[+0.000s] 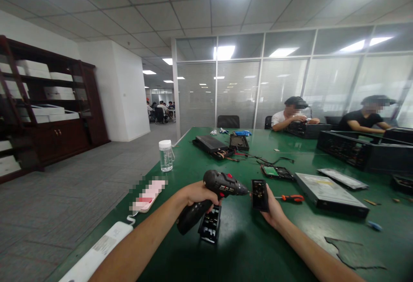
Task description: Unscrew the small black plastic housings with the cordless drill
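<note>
My left hand (199, 193) is closed around the grip of a black cordless drill (224, 184) with red details. The drill points right, and its thin bit reaches the near face of a small open black plastic case (259, 196). From the right side, my right hand (275, 211) grips this case upright, its fingers mostly hidden behind it. Small metal bits show inside the case. Below the drill, a second black plastic piece with compartments (210, 227) sits on the green table. Beyond my right hand lies an orange-and-black screwdriver (292, 198).
On the green table (238, 252) are a silver disc drive (332, 193), a circuit board (274, 171), a black device (211, 145) with cables, a water bottle (166, 156), a pink phone (153, 193) and a white power strip (100, 247). Two people work on black computer cases (364, 150) across from me.
</note>
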`<act>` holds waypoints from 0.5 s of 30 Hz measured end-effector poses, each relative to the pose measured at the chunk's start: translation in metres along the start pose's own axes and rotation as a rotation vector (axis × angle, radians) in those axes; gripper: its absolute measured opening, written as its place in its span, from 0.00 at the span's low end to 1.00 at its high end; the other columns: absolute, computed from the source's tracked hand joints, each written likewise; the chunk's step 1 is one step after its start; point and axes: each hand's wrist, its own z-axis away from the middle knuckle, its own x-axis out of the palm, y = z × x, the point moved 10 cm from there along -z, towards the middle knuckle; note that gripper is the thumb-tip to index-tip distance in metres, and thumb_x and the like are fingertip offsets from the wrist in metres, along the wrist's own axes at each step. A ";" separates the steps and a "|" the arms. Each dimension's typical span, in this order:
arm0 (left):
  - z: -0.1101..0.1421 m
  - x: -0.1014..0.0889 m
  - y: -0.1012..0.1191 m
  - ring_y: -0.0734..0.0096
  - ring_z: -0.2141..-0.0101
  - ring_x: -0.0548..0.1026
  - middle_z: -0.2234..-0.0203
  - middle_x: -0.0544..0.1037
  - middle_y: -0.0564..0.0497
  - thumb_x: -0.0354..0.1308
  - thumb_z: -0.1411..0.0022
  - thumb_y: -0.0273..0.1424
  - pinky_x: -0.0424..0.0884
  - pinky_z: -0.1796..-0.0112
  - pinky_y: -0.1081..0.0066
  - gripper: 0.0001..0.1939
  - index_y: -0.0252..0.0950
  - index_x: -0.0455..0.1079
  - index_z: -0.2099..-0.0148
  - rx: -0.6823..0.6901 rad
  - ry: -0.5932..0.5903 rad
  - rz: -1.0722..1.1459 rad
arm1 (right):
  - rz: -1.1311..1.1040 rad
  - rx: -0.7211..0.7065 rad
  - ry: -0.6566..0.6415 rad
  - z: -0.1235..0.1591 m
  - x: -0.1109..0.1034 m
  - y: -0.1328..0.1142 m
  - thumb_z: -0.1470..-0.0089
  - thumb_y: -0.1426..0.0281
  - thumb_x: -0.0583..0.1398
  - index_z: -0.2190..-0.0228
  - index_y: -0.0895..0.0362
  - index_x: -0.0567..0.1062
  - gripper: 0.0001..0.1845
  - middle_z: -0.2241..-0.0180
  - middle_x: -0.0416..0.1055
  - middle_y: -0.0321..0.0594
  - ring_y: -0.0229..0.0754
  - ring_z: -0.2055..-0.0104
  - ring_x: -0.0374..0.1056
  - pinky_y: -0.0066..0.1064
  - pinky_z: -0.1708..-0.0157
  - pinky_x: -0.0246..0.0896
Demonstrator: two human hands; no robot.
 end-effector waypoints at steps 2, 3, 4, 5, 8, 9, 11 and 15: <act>0.001 -0.002 0.000 0.74 0.82 0.68 0.82 0.70 0.51 0.57 0.62 0.28 0.62 0.79 0.73 0.12 0.29 0.69 0.70 0.003 0.007 -0.033 | -0.018 0.012 0.001 0.000 -0.001 0.001 0.53 0.57 0.57 0.67 0.57 0.71 0.17 0.74 0.72 0.39 0.42 0.71 0.69 0.34 0.69 0.66; 0.002 -0.003 0.000 0.74 0.81 0.68 0.81 0.70 0.51 0.57 0.61 0.28 0.62 0.79 0.74 0.12 0.29 0.69 0.70 0.007 0.010 -0.047 | -0.025 0.019 -0.006 0.000 -0.001 0.001 0.53 0.57 0.57 0.67 0.57 0.71 0.17 0.74 0.72 0.39 0.42 0.71 0.69 0.34 0.69 0.66; 0.002 -0.004 0.001 0.74 0.81 0.68 0.81 0.70 0.51 0.57 0.61 0.28 0.62 0.79 0.74 0.11 0.29 0.69 0.71 0.012 0.014 -0.060 | -0.031 0.020 -0.011 0.000 0.000 0.001 0.53 0.57 0.57 0.67 0.57 0.71 0.17 0.73 0.72 0.40 0.42 0.71 0.69 0.34 0.69 0.66; 0.003 -0.005 0.002 0.74 0.82 0.67 0.82 0.70 0.51 0.57 0.61 0.28 0.62 0.79 0.74 0.10 0.29 0.69 0.71 0.016 0.015 -0.071 | -0.035 0.020 -0.016 0.000 0.000 0.001 0.53 0.57 0.57 0.67 0.57 0.71 0.17 0.73 0.72 0.40 0.43 0.70 0.69 0.34 0.69 0.66; 0.005 -0.005 0.006 0.75 0.82 0.67 0.81 0.70 0.51 0.56 0.61 0.28 0.61 0.80 0.74 0.10 0.29 0.69 0.71 0.015 0.013 -0.080 | -0.044 0.027 -0.019 0.000 -0.001 0.001 0.52 0.57 0.56 0.68 0.58 0.71 0.17 0.73 0.72 0.41 0.43 0.71 0.69 0.33 0.69 0.66; 0.006 -0.005 0.009 0.75 0.82 0.67 0.81 0.70 0.51 0.56 0.60 0.28 0.61 0.80 0.74 0.11 0.29 0.69 0.70 0.021 0.019 -0.077 | -0.051 0.034 -0.021 0.000 -0.001 0.001 0.52 0.58 0.56 0.68 0.58 0.71 0.17 0.74 0.72 0.41 0.42 0.71 0.69 0.33 0.69 0.66; 0.009 -0.006 0.015 0.76 0.82 0.66 0.81 0.70 0.52 0.56 0.60 0.28 0.62 0.80 0.74 0.11 0.29 0.69 0.70 0.034 0.017 -0.080 | -0.067 0.042 -0.020 0.001 -0.001 0.000 0.51 0.58 0.55 0.68 0.58 0.71 0.16 0.74 0.72 0.41 0.42 0.72 0.69 0.33 0.70 0.66; 0.016 -0.016 0.025 0.76 0.81 0.67 0.76 0.71 0.49 0.56 0.60 0.29 0.63 0.79 0.74 0.13 0.29 0.69 0.68 0.061 0.055 -0.065 | -0.088 0.038 0.001 0.003 -0.001 -0.003 0.50 0.58 0.54 0.67 0.58 0.71 0.17 0.74 0.72 0.42 0.42 0.72 0.69 0.33 0.71 0.66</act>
